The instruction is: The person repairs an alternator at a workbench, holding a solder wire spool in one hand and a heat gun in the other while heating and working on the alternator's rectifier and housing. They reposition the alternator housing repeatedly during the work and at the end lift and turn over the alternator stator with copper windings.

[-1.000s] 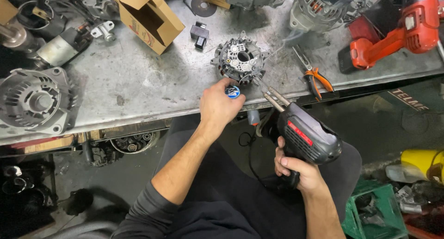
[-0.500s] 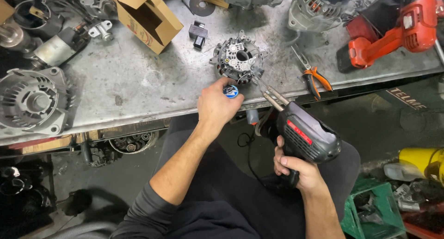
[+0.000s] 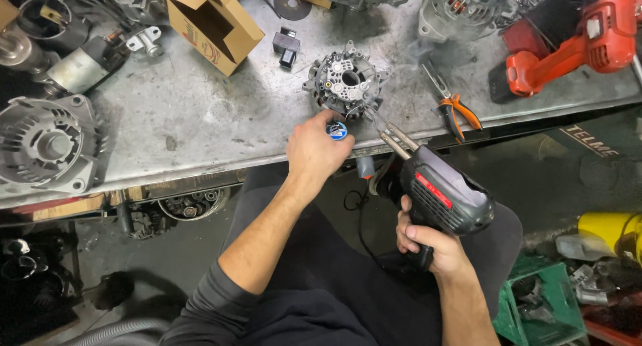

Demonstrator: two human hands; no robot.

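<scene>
A small blue spool (image 3: 336, 130) is pinched in the fingers of the left hand (image 3: 316, 150), just below the grey alternator part (image 3: 343, 86) on the metal bench (image 3: 200, 112). A black soldering gun (image 3: 438, 195) is gripped by the right hand (image 3: 428, 242), its tip aimed up-left toward the part. Orange-handled pliers (image 3: 455, 105) are seen to the right.
</scene>
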